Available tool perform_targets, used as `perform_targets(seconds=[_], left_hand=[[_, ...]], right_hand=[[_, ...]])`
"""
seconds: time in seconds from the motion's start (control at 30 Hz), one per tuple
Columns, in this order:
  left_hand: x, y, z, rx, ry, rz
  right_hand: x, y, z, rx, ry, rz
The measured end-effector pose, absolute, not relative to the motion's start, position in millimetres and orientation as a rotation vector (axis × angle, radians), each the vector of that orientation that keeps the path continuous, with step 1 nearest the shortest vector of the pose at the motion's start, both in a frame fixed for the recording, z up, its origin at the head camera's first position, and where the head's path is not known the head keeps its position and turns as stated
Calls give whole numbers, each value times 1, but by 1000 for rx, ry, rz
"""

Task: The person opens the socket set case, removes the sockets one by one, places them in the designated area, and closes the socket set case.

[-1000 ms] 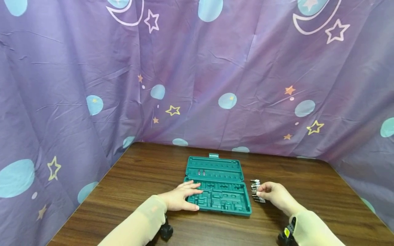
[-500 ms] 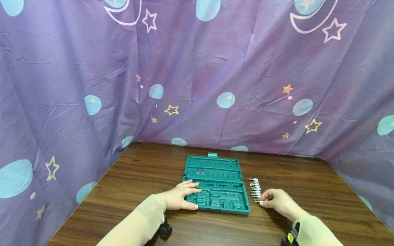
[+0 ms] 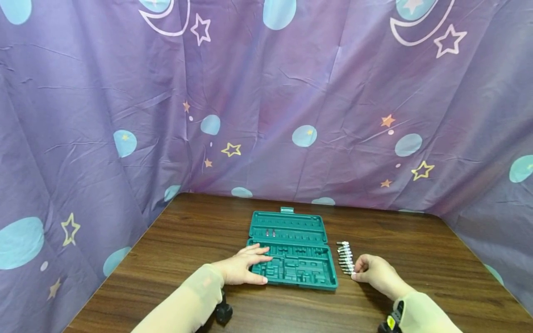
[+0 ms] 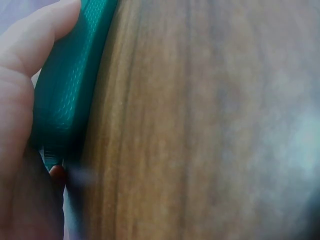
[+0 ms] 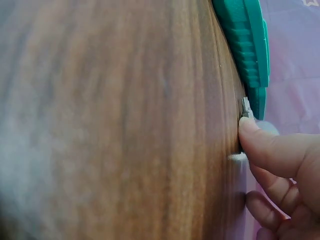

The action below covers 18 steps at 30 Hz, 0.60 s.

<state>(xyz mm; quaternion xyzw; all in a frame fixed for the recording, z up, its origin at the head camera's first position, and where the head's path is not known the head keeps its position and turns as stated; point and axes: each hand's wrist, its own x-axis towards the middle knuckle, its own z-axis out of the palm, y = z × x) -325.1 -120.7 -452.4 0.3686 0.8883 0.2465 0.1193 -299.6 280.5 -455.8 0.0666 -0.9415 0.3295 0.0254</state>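
My left hand [image 3: 241,267] rests with spread fingers over the left part of an open green tool case [image 3: 304,282]. Its thumb lies along the front edge, and the left wrist view shows the thumb [image 4: 57,22] against the case's textured side. Right of the case, several slim silver bits [image 3: 344,255] lie side by side in a row running toward me. At the near end of that row my right hand [image 3: 376,275] pinches a silver bit [image 5: 245,106] between thumb and forefinger. The bit is mostly hidden by the fingertips.
Two small pink bits [image 3: 270,233] sit in slots of the case's lid [image 3: 291,222], which lies folded back. Moulded recesses fill the case's near half. A purple patterned curtain [image 3: 266,101] hangs behind the brown wooden table [image 3: 200,222].
My right hand has moved from the middle of the row of bits to its near end, toward me. The row now looks neater. My left hand has stayed on the case.
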Motion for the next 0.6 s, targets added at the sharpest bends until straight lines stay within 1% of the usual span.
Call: perform_targets(seconds=[0.6], left_hand=[[-327,-122,-454,1091,2593,725]], right_hand=[[-298,280,-456,201,-2904,1039]])
